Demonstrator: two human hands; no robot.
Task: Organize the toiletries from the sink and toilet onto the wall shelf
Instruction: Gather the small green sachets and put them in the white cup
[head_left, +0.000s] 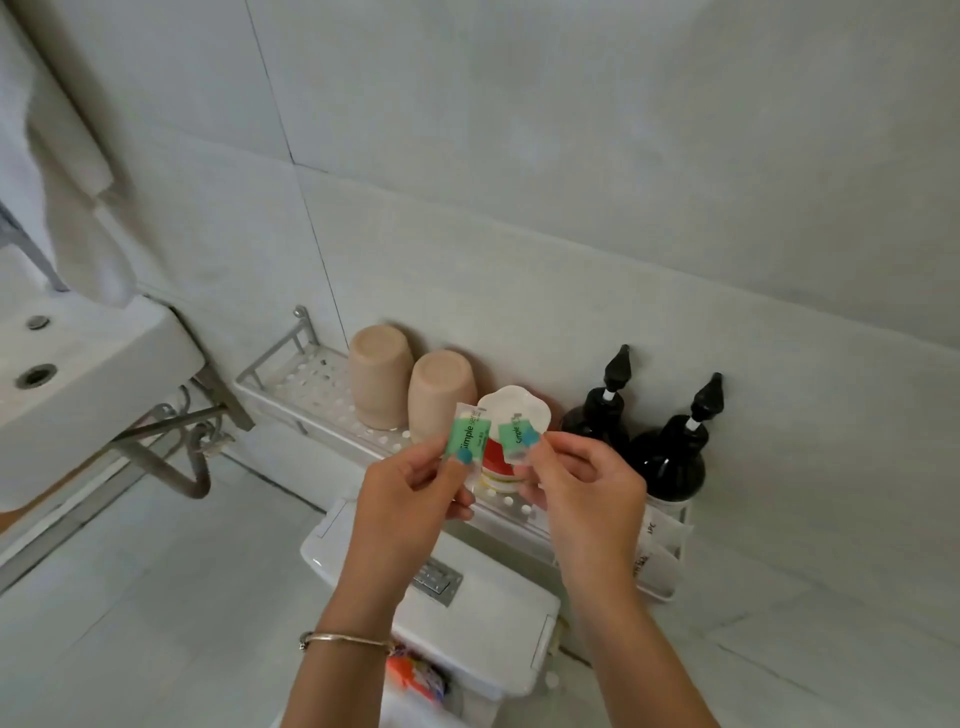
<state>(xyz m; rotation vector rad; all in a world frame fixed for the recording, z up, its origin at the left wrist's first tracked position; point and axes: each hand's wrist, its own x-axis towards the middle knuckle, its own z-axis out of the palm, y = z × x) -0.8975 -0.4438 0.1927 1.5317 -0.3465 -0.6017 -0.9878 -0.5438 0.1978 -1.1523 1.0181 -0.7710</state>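
Note:
My left hand (410, 499) pinches a small green-and-clear sachet (467, 431) printed "Simple". My right hand (582, 486) pinches a second, similar green sachet (517, 436). Both are held side by side just in front of the white perforated wall shelf (306, 395). On the shelf stand two upside-down beige cups (379, 374) (441, 392), a white flower-shaped dish (514, 408) over a red-and-white container (496, 460), and two black pump bottles (602, 410) (670, 457). White packets (660, 540) lie at the shelf's right end.
The white toilet tank (483, 618) with a chrome flush button sits below the shelf. A colourful packet (415, 675) shows at the tank's near edge. The white sink (78, 374) hangs at left, with pipes under it and a white towel (62, 171) above.

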